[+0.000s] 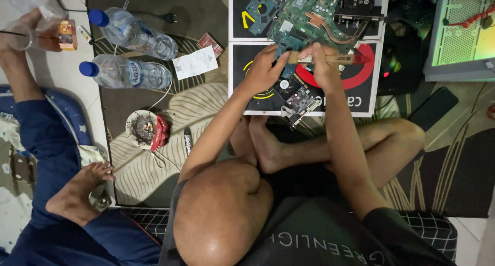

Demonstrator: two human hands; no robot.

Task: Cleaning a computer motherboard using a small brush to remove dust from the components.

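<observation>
Together, left hand (265, 66) and right hand (325, 65) pinch a wooden-handled brush (330, 58) over the circuit board (309, 13).

1. Left hand (263, 70) and right hand (326, 65) are bare: no gloves, rings or watch show.
2. Both forearms are bare; no sleeves reach the elbows.
3. A dark grey shirt (330, 235) with pale printed lettering covers the torso.
4. Legs and feet (265, 147) are bare, without shoes or socks.

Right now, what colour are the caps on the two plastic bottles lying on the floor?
Blue. Both bottle caps show best in the head view, left of the hands.
</observation>
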